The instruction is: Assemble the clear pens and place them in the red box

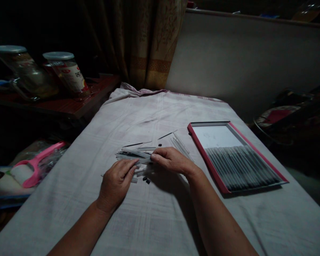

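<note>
A loose pile of pen parts lies on the cloth in the middle: clear pen barrels (pixel 134 153), dark-tipped refills (pixel 133 144) and small black caps (pixel 146 180). My right hand (pixel 172 160) reaches in from the right, thumb and fingers pinched on the end of a translucent pen barrel (pixel 144 160). On the pile's near left side, my left hand (pixel 118 177) has its fingertips drawn together; what they grip is too small and dim to make out. More clear barrels (pixel 181 146) and a refill (pixel 167 134) lie just beyond my right hand.
An open red-edged box (pixel 208 160) holding a row of pens (pixel 242 169) sits to the right on the bed-like surface (pixel 160 220). At left, a dark red table (pixel 96 92) carries lidded jars (pixel 69 74). A pink-handled object (pixel 38 163) lies below it.
</note>
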The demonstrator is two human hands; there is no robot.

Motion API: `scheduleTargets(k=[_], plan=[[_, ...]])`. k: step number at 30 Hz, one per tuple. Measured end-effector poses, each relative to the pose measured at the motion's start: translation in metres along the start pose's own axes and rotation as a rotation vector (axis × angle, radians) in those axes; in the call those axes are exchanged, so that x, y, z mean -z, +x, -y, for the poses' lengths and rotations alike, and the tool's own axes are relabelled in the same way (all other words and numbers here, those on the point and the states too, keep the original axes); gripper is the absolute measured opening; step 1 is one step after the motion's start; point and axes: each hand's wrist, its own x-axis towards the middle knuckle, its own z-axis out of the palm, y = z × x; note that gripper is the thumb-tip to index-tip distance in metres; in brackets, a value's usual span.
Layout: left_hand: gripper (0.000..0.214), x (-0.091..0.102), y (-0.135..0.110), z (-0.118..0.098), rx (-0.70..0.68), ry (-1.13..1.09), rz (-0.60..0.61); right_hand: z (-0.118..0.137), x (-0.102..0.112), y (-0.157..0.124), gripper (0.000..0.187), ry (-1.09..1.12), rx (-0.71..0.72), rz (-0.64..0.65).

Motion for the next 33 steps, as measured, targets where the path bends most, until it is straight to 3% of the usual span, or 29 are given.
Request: scheduleTargets(k=[6, 10, 15, 19, 24, 28, 33], plan=[[0.024, 0.0, -0.001, 0.0, 0.002, 0.006, 0.011, -0.004, -0.005, 0.003, 0.012, 0.145, -0.02, -0.03], [0.025, 0.002, 0.0, 0.0, 0.029, 0.026, 0.0, -0.009, -0.003, 0.005, 0.018, 0.181, -0.063, -0.088], [0.024, 0.006, 0.003, 0.007, 0.011, 0.111, -0.022, -0.021, 0.01, 0.0, 0.018, -0.004, -0.073, -0.165], [0.023, 0.009, 0.003, 0.015, 0.01, 0.191, -0.025, -0.024, 0.014, -0.005, 0.022, -0.038, -0.115, -0.071], [0.024, 0.01, 0.005, 0.019, 0.046, 0.202, -0.021, -0.004, 0.001, -0.002, 0.023, -0.266, -0.089, 0.078], [0.024, 0.01, 0.005, 0.016, 0.033, 0.195, -0.025, 0.012, -0.01, 0.003, 0.026, -0.577, -0.144, 0.022], [0.023, 0.008, 0.004, 0.013, 0.0, 0.192, -0.004, 0.019, -0.021, 0.009, 0.025, -0.681, -0.198, -0.035]])
